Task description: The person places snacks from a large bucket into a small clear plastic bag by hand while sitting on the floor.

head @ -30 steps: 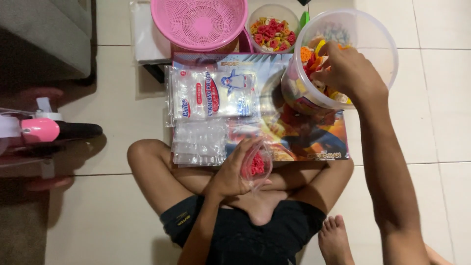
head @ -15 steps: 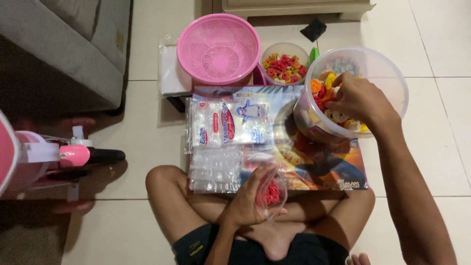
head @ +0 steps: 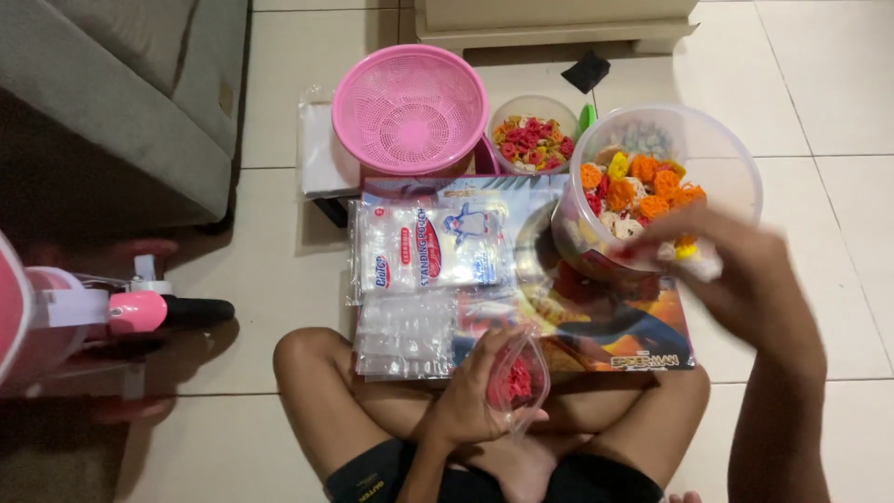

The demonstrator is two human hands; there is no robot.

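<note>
Head view only. Left hand (head: 470,396) sits above the crossed legs, fingers clamped on a small clear pouch (head: 518,380) held open at the top; red pieces fill its lower part. Right hand (head: 736,270) is blurred, just off the near rim of the tub (head: 736,149), fingers pinched together on a few pale and yellow pieces (head: 694,256). Tub is clear plastic and holds orange, yellow, red and white pieces; it stands on the far right corner of a printed board (head: 605,326). Two stacks of clear pouches (head: 419,289) lie on the board's left half. Beyond the board: a pink basket (head: 410,107) and, just beside it, a bowl (head: 533,140) of mixed coloured pieces. Grey sofa (head: 121,84) at upper left; pink ride-on toy (head: 93,312) at left edge.
</note>
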